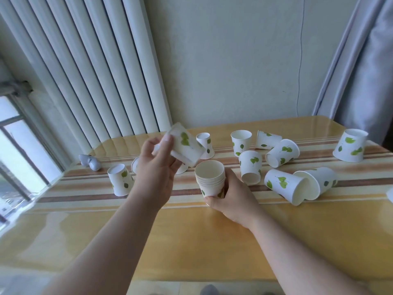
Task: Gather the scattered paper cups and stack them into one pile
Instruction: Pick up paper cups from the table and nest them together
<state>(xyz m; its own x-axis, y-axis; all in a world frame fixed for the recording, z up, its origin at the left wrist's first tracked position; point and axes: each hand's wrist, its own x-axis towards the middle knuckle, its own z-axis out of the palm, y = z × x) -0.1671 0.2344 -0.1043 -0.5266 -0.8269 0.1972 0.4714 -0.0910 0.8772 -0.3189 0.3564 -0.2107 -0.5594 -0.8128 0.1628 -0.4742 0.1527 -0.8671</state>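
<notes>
White paper cups with green leaf prints lie scattered on a striped yellow table (191,241). My right hand (231,201) grips a stack of several nested cups (210,177), upright with the mouth up, at the table's middle. My left hand (157,165) holds a single cup (185,145), tilted and blurred, in the air just up and left of the stack. An upside-down cup (120,179) stands to the left. Several cups stand or lie on their sides to the right, among them one lying cup (285,188) and a far upside-down cup (350,145).
A small grey object (90,161) lies at the table's far left corner. A white radiator (95,67) and a window are behind on the left, a grey curtain (365,60) on the right. The wall runs close behind the table's far edge.
</notes>
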